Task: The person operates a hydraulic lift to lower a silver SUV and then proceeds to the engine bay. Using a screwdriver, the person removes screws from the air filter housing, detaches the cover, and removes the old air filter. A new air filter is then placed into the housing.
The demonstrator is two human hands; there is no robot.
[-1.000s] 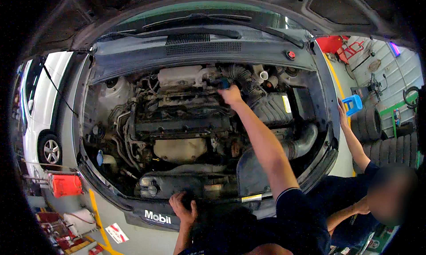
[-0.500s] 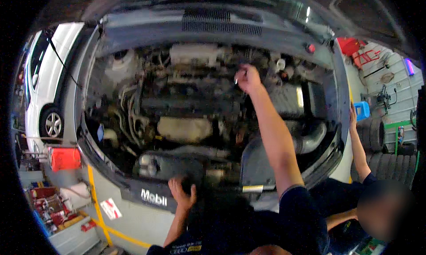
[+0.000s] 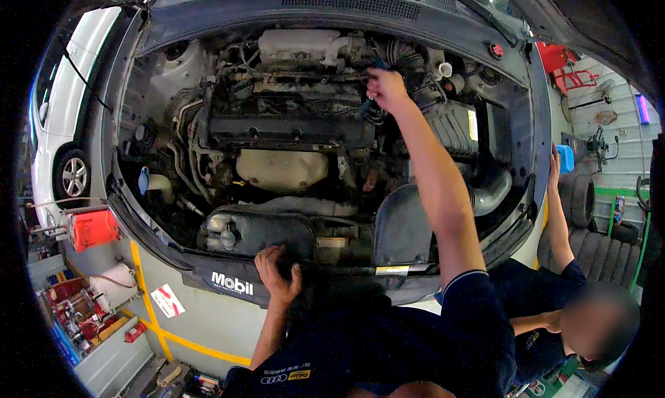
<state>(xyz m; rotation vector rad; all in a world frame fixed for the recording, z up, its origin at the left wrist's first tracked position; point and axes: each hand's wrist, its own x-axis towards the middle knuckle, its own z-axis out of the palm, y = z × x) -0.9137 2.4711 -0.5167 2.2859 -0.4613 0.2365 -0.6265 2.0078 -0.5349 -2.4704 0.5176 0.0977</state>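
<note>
An open car engine bay lies before me, with a dark engine cover (image 3: 291,129) across its middle. Over the cover's far right corner, my right hand (image 3: 385,90) is closed, its fingers bent together near dark hoses (image 3: 400,54). Something dark bluish shows beside those fingers, too small to name. My left hand (image 3: 278,275) rests on the black front trim (image 3: 242,270), thumb apart from its fingers, holding nothing. A dusty metal heat shield (image 3: 282,169) sits nearer me than the cover. To the right are a ribbed air filter box (image 3: 443,126) and a grey intake pipe (image 3: 493,193).
At the right, a co-worker (image 3: 537,287) leans by the fender, one hand near a blue object (image 3: 566,158). Stacked tyres (image 3: 589,256) stand beyond. On the left are a white car (image 3: 66,121), a red box (image 3: 95,230) and a cluttered tool cart (image 3: 97,308).
The view has shifted, and the engine bay shows sharper. My right hand stays over the far right of the engine, its fingers still bent. The left hand remains on the front trim.
</note>
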